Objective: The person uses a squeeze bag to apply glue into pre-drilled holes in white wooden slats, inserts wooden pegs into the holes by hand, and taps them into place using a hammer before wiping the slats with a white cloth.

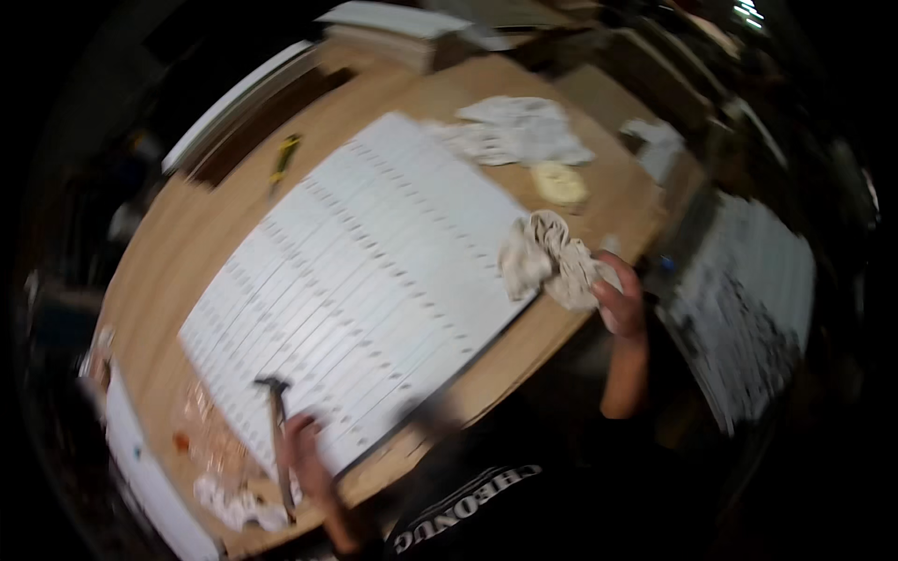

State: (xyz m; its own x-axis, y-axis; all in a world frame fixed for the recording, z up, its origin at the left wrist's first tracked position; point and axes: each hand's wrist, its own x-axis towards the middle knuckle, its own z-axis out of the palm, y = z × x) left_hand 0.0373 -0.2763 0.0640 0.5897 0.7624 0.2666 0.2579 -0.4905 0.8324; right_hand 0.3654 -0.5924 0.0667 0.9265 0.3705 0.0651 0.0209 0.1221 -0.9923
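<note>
My right hand pinches the edge of a crumpled off-white cloth, bunched over the right corner of a large white panel. Rows of small dark marks and thin lines cover that panel, which lies at a slant on the wooden table. My left hand is at the panel's near left corner, right beside a hammer. The hammer's head points away from me and its handle runs toward me. Motion blur smears the left fingers, so whether they grip the handle is unclear.
Beyond the panel lie a white cloth and a pale yellow round pad. A yellow-and-black tool rests on the wooden table. Clear plastic wrapping and a white crumpled cloth are at near left. White corrugated sheets stand at right.
</note>
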